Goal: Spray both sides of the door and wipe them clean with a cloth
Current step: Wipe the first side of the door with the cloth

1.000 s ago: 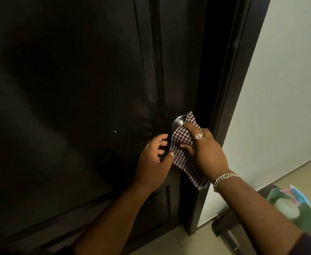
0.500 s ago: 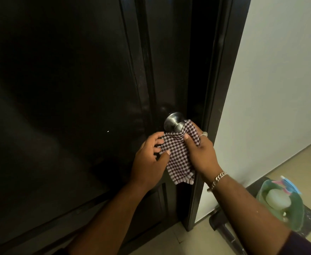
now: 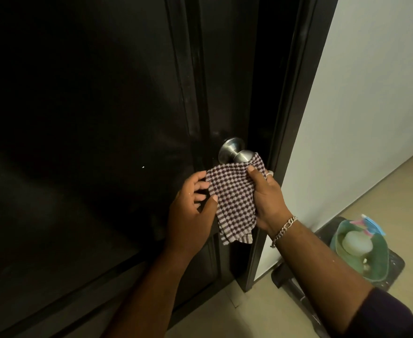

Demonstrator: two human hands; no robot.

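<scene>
The checked cloth (image 3: 231,198) sits dead centre of the frame, hanging just below the steel door knob (image 3: 234,151), with its top edge touching the underside of the knob. The right hand (image 3: 267,201) has it pinched, thumb on the front face and fingers curled round behind. The left hand (image 3: 192,211) is at the cloth's left edge with fingers spread and loosely bent, thumb tip on the fabric, but I can't tell if it's really gripping or just steadying it.

Behind all that is the dark door (image 3: 90,142), which fills the left and middle of the frame and looks closed against its frame (image 3: 295,118). My read: this is the wiping step, working around the knob area, and the hands look to be refolding or spreading the cloth. Next move probably calls for getting a flat, clean face of cloth against the panel or knob and pressing with an even stroke. How much of the door is done I honestly can't say, it's too dark to see streaks.

Lower right, a green bowl-like container (image 3: 361,254) sits on a dark stool (image 3: 342,276). Inside is something pale and round, maybe a spray bottle lying down with a pink and blue head at the rim, hard to tell.
</scene>
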